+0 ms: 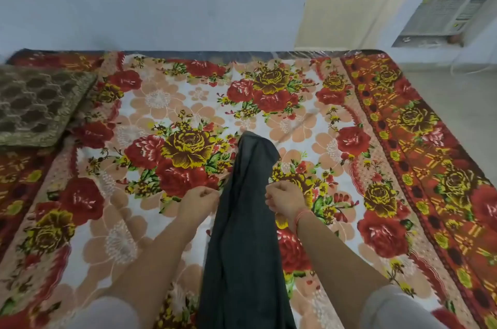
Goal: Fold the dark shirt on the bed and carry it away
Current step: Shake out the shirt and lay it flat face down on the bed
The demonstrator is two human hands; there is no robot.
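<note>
The dark shirt [244,234] lies as a long narrow strip down the middle of the bed, running from the near edge toward the centre, with its far end rounded. My left hand [200,198] grips the strip's left edge with closed fingers. My right hand [283,199], with a red thread on the wrist, pinches the right edge at the same height. Both forearms reach in from the bottom of the view on either side of the cloth.
The bed [336,102] is covered by a floral sheet with red and yellow roses. A brown patterned pillow [37,105] lies at the far left. A blue wall stands behind, and an air cooler [446,8] sits on the floor at the upper right.
</note>
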